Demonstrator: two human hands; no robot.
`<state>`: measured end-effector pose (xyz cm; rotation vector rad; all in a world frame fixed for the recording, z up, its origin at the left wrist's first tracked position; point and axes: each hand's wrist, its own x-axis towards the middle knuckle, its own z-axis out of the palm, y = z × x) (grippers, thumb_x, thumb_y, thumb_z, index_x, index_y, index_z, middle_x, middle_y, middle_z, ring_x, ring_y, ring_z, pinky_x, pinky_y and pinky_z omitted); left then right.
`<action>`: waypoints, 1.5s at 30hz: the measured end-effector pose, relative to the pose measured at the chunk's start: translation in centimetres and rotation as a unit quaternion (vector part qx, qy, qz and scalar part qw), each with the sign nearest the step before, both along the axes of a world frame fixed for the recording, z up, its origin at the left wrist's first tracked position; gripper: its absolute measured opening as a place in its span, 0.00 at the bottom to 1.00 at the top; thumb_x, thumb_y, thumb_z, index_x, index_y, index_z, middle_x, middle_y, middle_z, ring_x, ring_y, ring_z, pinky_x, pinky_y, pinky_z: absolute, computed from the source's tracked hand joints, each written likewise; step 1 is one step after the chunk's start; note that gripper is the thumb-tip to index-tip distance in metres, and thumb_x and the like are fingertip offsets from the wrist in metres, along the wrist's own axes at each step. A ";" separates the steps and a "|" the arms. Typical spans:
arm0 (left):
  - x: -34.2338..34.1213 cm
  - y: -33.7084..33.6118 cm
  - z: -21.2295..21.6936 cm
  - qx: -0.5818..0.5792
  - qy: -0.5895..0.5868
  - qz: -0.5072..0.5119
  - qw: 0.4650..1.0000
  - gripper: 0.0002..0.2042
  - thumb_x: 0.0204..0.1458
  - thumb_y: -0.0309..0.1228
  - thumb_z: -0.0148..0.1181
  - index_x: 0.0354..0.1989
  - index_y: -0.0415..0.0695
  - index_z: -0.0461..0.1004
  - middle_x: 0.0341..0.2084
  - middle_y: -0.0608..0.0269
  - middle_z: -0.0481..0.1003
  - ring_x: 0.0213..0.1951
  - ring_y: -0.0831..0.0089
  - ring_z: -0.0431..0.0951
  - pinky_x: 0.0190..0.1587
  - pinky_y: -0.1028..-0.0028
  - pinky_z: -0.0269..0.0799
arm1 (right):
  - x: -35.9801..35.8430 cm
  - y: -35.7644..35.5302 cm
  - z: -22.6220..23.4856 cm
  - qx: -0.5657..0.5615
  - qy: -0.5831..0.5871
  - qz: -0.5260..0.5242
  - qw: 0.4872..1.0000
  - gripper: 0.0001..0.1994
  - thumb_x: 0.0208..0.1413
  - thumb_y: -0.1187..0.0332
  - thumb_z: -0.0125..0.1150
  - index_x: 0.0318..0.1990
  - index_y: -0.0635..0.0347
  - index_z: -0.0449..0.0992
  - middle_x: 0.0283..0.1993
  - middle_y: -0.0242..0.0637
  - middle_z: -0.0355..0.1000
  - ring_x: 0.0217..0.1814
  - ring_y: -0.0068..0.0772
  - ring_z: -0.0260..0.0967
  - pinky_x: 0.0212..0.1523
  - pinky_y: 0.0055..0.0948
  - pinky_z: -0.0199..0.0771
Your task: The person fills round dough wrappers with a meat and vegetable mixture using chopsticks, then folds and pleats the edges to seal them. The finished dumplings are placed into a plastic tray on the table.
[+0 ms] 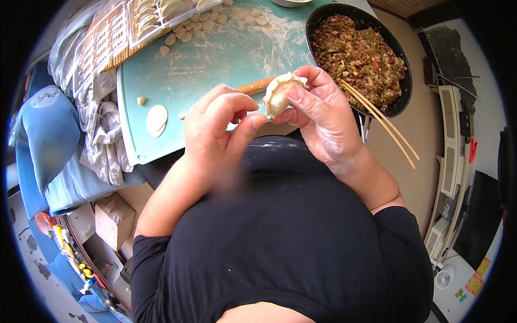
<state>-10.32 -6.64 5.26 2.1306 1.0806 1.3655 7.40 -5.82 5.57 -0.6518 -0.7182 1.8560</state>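
A pale dumpling (pixel 278 99) with a pleated, crimped rim is pinched between the thumb and fingers of my right hand (pixel 329 118), whose skin is dusted with flour. Close against the dumpling's lower left corner is my left hand (pixel 219 119), its fingers curled and thumb tip brought in. Whether those fingertips grip the dumpling's edge is hidden. Behind both hands a wooden rolling pin (pixel 254 86) lies on the floured green mat (pixel 215 59). Flat dough wrappers (pixel 156 119) overlap at the mat's left side, near a small dough piece (pixel 141 100).
At the right, a black pan (pixel 410 81) holds chopped filling (pixel 358 59); chopsticks (pixel 385 126) rest across its edge. Small dough pieces (pixel 199 24) lie along the far side, beside a clear tray (pixel 131 33) of dumplings. Blue cushions (pixel 48 134) and grey cloth (pixel 102 129) are left.
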 end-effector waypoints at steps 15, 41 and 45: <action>-0.3 0.5 -0.1 0.077 0.024 -0.001 0.997 0.11 0.31 0.18 0.64 0.27 0.41 0.76 0.22 0.62 0.70 0.24 0.69 0.71 0.24 0.74 0.67 | -0.1 -0.2 -0.1 -0.031 -0.006 0.020 0.999 0.13 0.53 0.73 0.56 0.44 0.59 0.62 0.40 0.37 0.70 0.40 0.26 0.70 0.37 0.25 0.75; -1.2 -0.3 -2.0 -0.001 -0.077 0.029 0.997 0.18 0.35 0.20 0.66 0.39 0.39 0.73 0.32 0.59 0.73 0.27 0.74 0.74 0.28 0.78 0.69 | -1.0 0.7 0.1 -0.028 -0.104 0.123 0.986 0.15 0.53 0.73 0.57 0.49 0.64 0.66 0.43 0.37 0.70 0.44 0.25 0.70 0.42 0.22 0.72; -2.7 -0.6 -2.7 -0.035 -0.070 0.016 0.997 0.21 0.35 0.15 0.63 0.43 0.38 0.71 0.34 0.57 0.73 0.29 0.73 0.73 0.30 0.78 0.69 | -2.0 1.9 1.3 0.011 -0.182 0.183 0.966 0.16 0.50 0.75 0.57 0.48 0.66 0.67 0.43 0.37 0.71 0.42 0.22 0.69 0.42 0.20 0.70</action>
